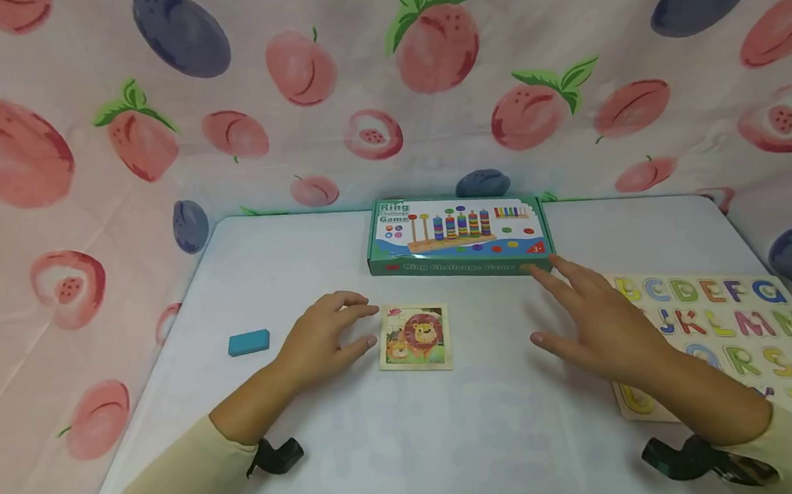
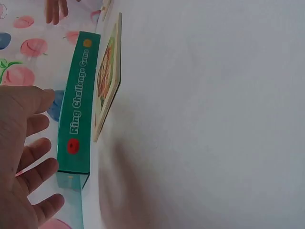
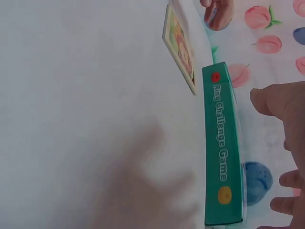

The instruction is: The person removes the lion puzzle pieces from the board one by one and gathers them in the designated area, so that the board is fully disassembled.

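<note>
Over the desk (image 1: 481, 442), left grip (image 1: 321, 337) and right grip (image 1: 605, 327) stand wide, empty; a low left sweep could skew the lion puzzle (image 1: 415, 338).

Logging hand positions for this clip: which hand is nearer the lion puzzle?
Left. The left hand is close by the left edge of the lion puzzle; the right hand is beyond its right edge, across a clearly wider gap.

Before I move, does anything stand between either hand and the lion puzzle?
Nothing visible does. The left hand is just beside the lion puzzle, and only white tabletop shows between puzzle and right hand. The green game box lies beyond the puzzle and the blue block left of the left hand, both out of the way.
</note>
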`<action>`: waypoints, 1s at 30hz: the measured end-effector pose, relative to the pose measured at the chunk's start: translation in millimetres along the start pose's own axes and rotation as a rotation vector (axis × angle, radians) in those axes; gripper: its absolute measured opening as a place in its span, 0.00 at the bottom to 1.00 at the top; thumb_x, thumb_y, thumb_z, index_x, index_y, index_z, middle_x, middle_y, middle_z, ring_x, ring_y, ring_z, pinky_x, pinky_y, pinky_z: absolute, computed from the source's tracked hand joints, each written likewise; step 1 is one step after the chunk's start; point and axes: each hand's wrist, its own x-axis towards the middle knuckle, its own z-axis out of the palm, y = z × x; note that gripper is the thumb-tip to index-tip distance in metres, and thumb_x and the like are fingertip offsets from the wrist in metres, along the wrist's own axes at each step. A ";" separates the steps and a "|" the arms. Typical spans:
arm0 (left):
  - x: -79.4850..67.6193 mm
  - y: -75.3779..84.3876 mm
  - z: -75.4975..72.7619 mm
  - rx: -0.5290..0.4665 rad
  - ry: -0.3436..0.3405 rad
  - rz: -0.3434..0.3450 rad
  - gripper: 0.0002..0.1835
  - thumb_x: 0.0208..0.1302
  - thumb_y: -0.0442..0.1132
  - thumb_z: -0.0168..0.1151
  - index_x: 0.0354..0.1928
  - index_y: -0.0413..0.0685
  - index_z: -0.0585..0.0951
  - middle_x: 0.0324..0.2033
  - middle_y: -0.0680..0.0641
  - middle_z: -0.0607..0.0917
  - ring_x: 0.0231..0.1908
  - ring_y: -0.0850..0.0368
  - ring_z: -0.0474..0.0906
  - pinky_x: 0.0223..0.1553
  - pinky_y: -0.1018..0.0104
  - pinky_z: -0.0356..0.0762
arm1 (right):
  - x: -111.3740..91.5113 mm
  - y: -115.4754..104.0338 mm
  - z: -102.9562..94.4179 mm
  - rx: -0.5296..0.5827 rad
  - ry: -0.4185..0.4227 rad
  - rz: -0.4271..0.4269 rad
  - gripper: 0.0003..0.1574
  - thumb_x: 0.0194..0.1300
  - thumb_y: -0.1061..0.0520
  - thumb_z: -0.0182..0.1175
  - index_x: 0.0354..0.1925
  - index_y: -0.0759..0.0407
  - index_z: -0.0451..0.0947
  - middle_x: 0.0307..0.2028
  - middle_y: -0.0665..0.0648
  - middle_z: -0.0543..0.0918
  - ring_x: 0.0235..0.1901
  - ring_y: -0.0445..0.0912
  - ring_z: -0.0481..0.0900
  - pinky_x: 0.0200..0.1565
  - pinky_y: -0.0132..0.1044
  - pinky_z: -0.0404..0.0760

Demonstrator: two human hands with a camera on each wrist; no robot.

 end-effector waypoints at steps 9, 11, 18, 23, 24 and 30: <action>-5.2 3.4 19.6 -0.026 0.013 0.023 0.20 0.68 0.46 0.75 0.59 0.50 0.89 0.59 0.48 0.84 0.63 0.50 0.79 0.64 0.51 0.80 | 17.1 -17.2 12.2 0.094 -0.006 -0.067 0.50 0.69 0.42 0.73 0.81 0.49 0.65 0.80 0.63 0.62 0.75 0.67 0.63 0.64 0.73 0.73; -6.4 5.0 23.8 -0.030 0.026 0.032 0.19 0.68 0.45 0.75 0.58 0.49 0.89 0.59 0.48 0.84 0.62 0.49 0.79 0.64 0.50 0.80 | 20.9 -22.1 13.4 0.138 -0.022 -0.061 0.48 0.69 0.42 0.73 0.80 0.49 0.67 0.80 0.62 0.62 0.77 0.66 0.62 0.65 0.72 0.72; -7.2 10.6 33.2 -0.062 0.052 0.017 0.17 0.68 0.44 0.75 0.56 0.49 0.90 0.58 0.47 0.85 0.61 0.47 0.80 0.64 0.48 0.78 | 36.4 -36.9 24.3 0.301 -0.071 -0.092 0.41 0.72 0.45 0.71 0.77 0.49 0.72 0.79 0.59 0.66 0.79 0.62 0.61 0.68 0.69 0.70; -6.0 11.4 37.3 -0.112 0.056 -0.013 0.15 0.68 0.43 0.75 0.55 0.50 0.90 0.57 0.47 0.84 0.61 0.45 0.78 0.64 0.46 0.77 | 48.7 -45.9 37.2 0.379 -0.084 -0.153 0.37 0.72 0.48 0.71 0.75 0.52 0.75 0.75 0.58 0.73 0.76 0.60 0.66 0.70 0.67 0.69; -6.0 11.1 38.0 -0.121 0.052 -0.019 0.15 0.68 0.43 0.75 0.55 0.50 0.90 0.57 0.47 0.84 0.62 0.45 0.78 0.65 0.45 0.76 | 51.5 -48.0 40.0 0.387 -0.087 -0.160 0.37 0.72 0.47 0.71 0.74 0.52 0.75 0.74 0.57 0.74 0.76 0.59 0.67 0.70 0.66 0.69; -4.8 11.1 40.4 -0.138 0.020 -0.045 0.16 0.68 0.43 0.75 0.56 0.52 0.90 0.57 0.46 0.84 0.62 0.44 0.77 0.66 0.44 0.74 | 71.3 -61.4 52.1 0.410 -0.109 -0.202 0.34 0.73 0.48 0.70 0.72 0.53 0.77 0.70 0.56 0.77 0.73 0.57 0.70 0.71 0.63 0.70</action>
